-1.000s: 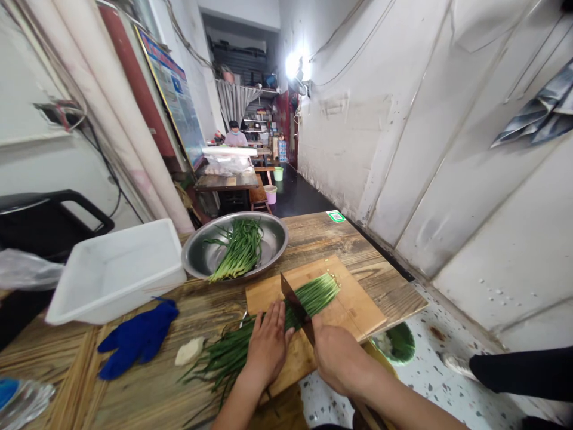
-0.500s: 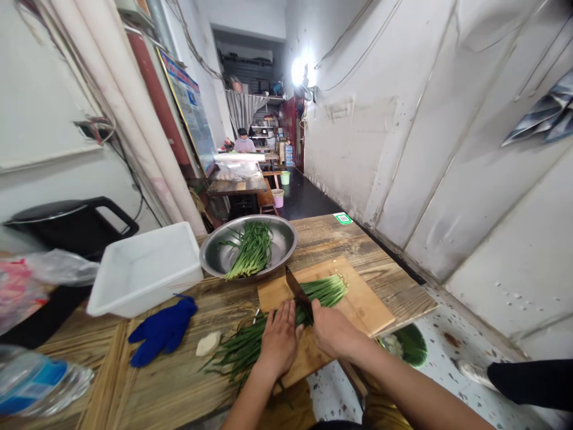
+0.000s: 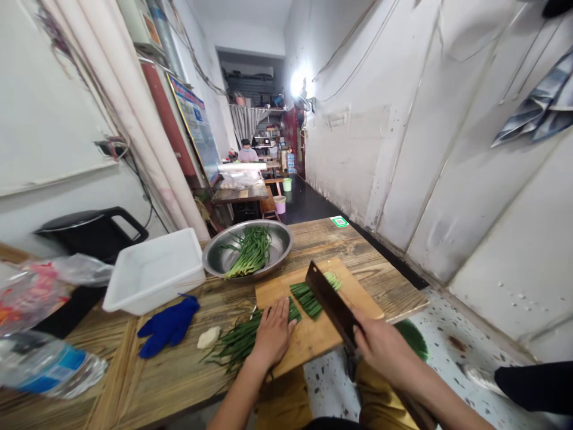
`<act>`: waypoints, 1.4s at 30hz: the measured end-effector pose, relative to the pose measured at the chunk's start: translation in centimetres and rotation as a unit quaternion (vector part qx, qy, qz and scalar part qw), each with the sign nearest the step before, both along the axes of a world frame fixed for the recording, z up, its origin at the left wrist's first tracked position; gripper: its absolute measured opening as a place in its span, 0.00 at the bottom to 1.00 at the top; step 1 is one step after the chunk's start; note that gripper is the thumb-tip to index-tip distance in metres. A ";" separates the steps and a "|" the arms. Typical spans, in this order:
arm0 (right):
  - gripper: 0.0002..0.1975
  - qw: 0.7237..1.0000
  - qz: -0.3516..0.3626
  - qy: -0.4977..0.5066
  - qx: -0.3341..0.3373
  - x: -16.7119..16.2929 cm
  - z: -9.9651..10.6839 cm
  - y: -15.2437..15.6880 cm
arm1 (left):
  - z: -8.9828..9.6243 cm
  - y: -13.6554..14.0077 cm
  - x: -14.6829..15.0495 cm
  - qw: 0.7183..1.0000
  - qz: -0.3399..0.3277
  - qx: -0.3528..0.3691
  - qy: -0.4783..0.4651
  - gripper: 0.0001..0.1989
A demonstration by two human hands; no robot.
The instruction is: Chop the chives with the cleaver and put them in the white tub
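Note:
My right hand grips a dark cleaver, its broad blade raised at a slant over the cutting board. Under the blade lies a cut section of green chives, with paler ends beyond it. My left hand rests with fingers stretched out on the uncut chives, whose long leaves trail left off the board onto the table. A gap of bare board separates the two lots. More chives lie in a steel bowl behind the board.
A white plastic tub, a black kettle, a blue glove, a pale lump and a water bottle are on the left. A green container sits below the table's right edge. A person sits far back.
The cleaver has lifted from the bunch and swung right and toward me. The chives now lie in separated sections. My left hand stays on the leafy part.

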State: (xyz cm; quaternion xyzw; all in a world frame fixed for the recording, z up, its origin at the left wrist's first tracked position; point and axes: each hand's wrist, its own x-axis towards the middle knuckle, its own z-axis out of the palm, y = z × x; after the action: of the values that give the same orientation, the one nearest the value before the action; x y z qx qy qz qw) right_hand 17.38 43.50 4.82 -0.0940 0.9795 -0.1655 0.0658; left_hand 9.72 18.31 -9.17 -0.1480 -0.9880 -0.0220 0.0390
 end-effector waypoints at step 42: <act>0.31 0.984 -0.108 0.081 0.118 -14.6 -10.1 12.5 | -1.5 -0.2 -0.2 0.999 0.010 0.037 0.003 0.30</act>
State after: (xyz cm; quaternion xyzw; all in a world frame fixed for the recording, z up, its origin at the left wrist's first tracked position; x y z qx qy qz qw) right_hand 2.75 55.98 -5.32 0.0073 0.9987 -0.0465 -0.0216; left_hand 9.48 18.11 -10.64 -0.1365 -0.9879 -0.0572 0.0473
